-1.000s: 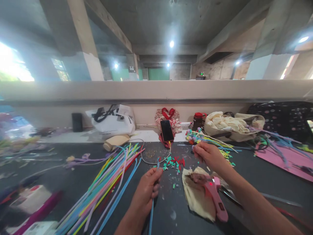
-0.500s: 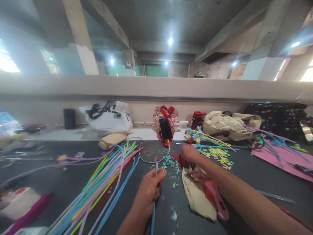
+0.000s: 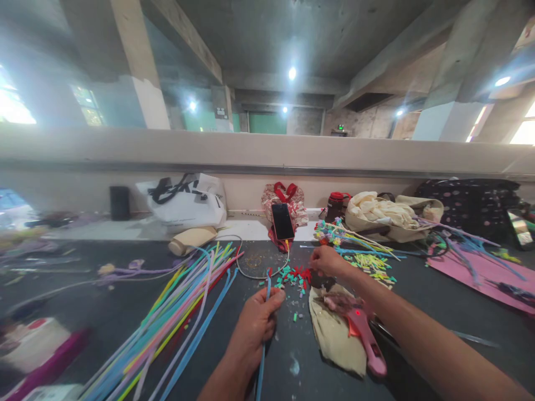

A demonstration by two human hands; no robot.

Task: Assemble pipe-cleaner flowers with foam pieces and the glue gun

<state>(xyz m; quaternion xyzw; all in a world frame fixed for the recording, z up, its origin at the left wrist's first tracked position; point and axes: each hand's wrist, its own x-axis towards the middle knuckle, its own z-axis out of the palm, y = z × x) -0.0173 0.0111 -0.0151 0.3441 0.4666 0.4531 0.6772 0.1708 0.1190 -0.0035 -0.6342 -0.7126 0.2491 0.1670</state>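
Observation:
My left hand (image 3: pixel 259 317) is closed around a blue pipe cleaner (image 3: pixel 262 367), which stands up out of the fist and runs down toward me. At its top end is a small red bit (image 3: pixel 269 272). My right hand (image 3: pixel 326 262) is over the table at the right edge of a scatter of small red pieces (image 3: pixel 301 273) and teal pieces (image 3: pixel 286 275). Its fingertips are pinched together, and I cannot make out what is between them. Below that hand, a pink glue gun (image 3: pixel 363 331) with a red light lies on a cream cloth (image 3: pixel 334 340).
Left of my hands lies a bundle of coloured pipe cleaners (image 3: pixel 167 323). A phone (image 3: pixel 283 221) with a cable leans on a patterned bag (image 3: pixel 298 199). Yellow pieces (image 3: pixel 370 262) and finished-looking coloured stems (image 3: pixel 334 231) lie behind my right forearm. A pink sheet (image 3: pixel 472 273) is far right.
My right hand has shifted slightly, and a dark thing under it is no longer seen there. More of the glue gun shows. My left hand keeps its hold on the pipe cleaner.

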